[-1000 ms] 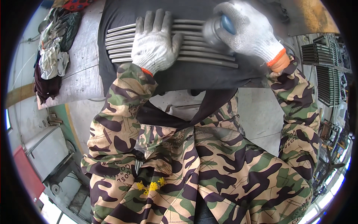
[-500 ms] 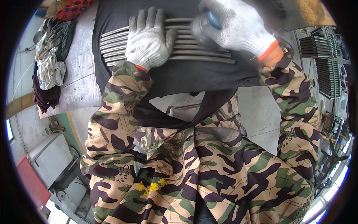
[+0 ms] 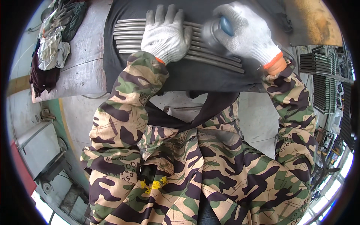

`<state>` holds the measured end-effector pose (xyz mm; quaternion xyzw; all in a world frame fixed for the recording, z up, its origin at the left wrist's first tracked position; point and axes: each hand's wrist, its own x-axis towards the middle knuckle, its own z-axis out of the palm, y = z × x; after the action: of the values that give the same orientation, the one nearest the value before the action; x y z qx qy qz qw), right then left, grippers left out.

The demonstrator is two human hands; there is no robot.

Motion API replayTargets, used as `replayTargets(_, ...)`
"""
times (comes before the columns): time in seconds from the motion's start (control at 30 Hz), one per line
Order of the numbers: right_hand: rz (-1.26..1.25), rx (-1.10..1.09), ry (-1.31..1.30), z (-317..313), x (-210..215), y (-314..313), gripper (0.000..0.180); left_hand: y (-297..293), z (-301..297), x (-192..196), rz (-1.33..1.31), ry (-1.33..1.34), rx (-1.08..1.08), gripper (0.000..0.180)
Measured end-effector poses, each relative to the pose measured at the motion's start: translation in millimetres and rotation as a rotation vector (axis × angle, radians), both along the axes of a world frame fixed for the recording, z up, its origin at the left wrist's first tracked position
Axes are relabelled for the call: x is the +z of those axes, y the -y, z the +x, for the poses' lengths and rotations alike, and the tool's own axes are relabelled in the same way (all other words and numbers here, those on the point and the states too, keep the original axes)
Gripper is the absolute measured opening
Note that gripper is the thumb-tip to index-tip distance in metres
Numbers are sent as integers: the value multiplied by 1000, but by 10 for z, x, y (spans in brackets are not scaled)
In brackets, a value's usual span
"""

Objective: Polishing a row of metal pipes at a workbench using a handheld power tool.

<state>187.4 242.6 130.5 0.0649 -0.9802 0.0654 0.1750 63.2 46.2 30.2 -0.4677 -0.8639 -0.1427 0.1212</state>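
Several slim grey metal rods [image 3: 129, 36] lie side by side on a black cloth [image 3: 221, 81] over the table. Across their middle rests my left hand [image 3: 165, 39] in a white and grey work glove, fingers stretched out and flat. The right ends of the rods slant toward me. My right hand [image 3: 250, 37], gloved with an orange cuff, is wrapped round a round grey tool with a blue top [image 3: 226, 26]. Blur smears the tool's body over the rods' right part; whether it touches them I cannot tell.
A heap of clothes and rags [image 3: 54, 48] lies on the bare grey tabletop [image 3: 87, 48] at the left. Dark stacked metal frames [image 3: 318, 62] stand at the right. A rust-brown patch [image 3: 320, 18] marks the far right corner.
The view has shifted, so the table, rods and left hand appear farther right. The rods' right ends slant more toward me. My left hand remains flat on them, and the right keeps hold of the tool.
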Motion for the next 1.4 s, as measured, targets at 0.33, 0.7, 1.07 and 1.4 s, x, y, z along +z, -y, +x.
replayTargets(0.33, 38, -36, 45, 70, -181, -81, 37, 380, -153, -151, -1, -93, 73, 59)
replayTargets(0.7, 3, -16, 42, -60, -177, 82, 37, 113, -477, -65, -107, 110, 163, 70)
replayTargets(1.07, -6, -15, 88, -184, -123, 388, 36, 271, -343, 4, -2, -81, 31, 53)
replayTargets(1.4, -26, 48, -42, -228, -185, 391, 28, 251, -350, -138, 134, -225, 57, 48)
